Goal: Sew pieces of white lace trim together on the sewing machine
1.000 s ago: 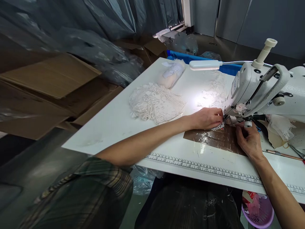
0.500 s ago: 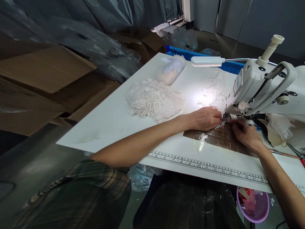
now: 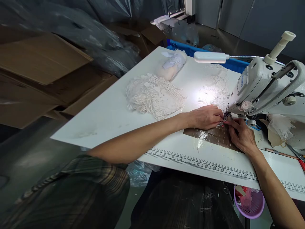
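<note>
Fingers crowd the metal foot (image 3: 225,118) of a white sewing machine (image 3: 254,78) as a person works a small piece of white lace (image 3: 220,124) at a table (image 3: 114,124). The lace sits right beside the foot, mostly covered by the hands, under the glow of a lamp (image 3: 211,57). The left hand (image 3: 205,117) lies palm down with fingers curled at the lace's edge; whether it pinches the cloth or only presses it cannot be told. The right hand (image 3: 241,135) reaches in from the other side, thumb and forefinger drawn close together at the foot; what, if anything, is between them is too small to tell. The chief risk appears to be a fingertip straying under the needle, since 2 hands share 1 tight spot. The open weave could also snag or pucker if the hands pull unevenly, and a loose edge might fold under unseen, because the fingers hide much of it. The brown sheet (image 3: 209,136) beneath looks slick and could let the piece skid. Farther back, a lace length (image 3: 215,86) lies near a lace pile (image 3: 156,95); a stray edge there could catch on the left forearm and drag.
</note>
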### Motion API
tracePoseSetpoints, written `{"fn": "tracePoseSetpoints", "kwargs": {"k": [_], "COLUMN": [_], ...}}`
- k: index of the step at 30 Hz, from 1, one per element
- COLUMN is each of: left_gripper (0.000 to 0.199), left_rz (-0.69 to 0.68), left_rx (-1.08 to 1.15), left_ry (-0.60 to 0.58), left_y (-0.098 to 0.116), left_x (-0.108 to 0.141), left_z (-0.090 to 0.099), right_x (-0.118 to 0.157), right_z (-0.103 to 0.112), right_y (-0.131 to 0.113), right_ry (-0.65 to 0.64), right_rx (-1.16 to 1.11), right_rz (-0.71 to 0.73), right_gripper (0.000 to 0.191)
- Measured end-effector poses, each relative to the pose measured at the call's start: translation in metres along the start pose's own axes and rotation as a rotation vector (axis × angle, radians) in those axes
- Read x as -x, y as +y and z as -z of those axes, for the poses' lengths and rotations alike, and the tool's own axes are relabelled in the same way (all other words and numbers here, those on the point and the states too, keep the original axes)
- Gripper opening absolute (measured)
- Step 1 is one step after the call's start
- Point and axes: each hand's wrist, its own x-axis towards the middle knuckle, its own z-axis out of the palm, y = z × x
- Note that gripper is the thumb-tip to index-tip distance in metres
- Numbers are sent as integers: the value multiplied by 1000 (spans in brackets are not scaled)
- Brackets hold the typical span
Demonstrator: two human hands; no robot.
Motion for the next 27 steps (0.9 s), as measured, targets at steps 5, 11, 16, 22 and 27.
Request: {"fn": "tracePoseSetpoints", "kwargs": {"k": [5,11,16,22,27], "left_gripper": [29,32,36,26,28], "left_rz": [-9,3,-10,4,2], "left_rx": [-61,-86,-93,-45,-76], "left_ry": [-38,-67,-33,25,-6], "left_y": [-1,-1,-1,-2,-2], "left_x": [0,-1,-1,0,0], "left_z": [-1,-1,-2,-6,-7], "right_x": [0,-1,-1,0,2], "right_z": [-3,-6,-5,-1,-3], "right_y": [4,8,3,0,0], "right_ry": [1,108,6,-15,15], "right_rx": [-66,-320,-278,-260,-192], "right_rz": [-6,-20,-40,-15,18], "right_gripper": [35,35,32,34,34]}}
